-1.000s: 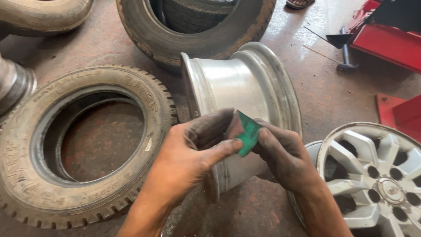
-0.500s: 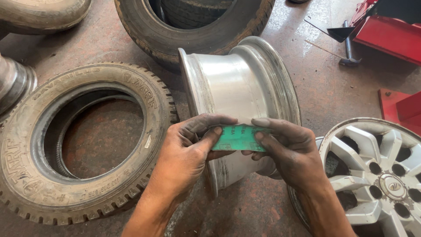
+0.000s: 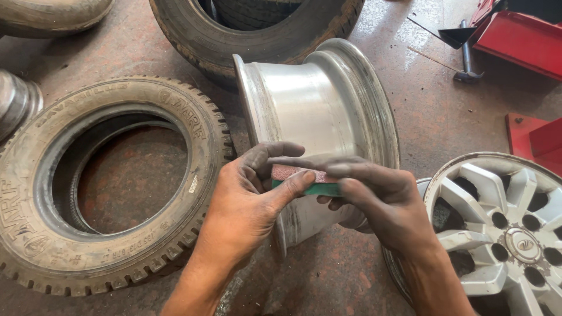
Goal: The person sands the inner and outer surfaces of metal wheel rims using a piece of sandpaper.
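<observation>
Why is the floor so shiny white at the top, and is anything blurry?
Head view: bright light glares off the wet-looking concrete floor near the top; the bare silver metal wheel rim gleams softly; the left hand and right hand holding the green-and-brown sanding sheet look slightly soft; the black rubber tyre is sharp.

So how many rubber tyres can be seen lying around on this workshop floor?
3. One tyre lies flat at the left, beside the hands. A second tyre is at top centre, behind the bare metal rim. A third tyre is cut off at top left. Others may lie out of view.
</observation>
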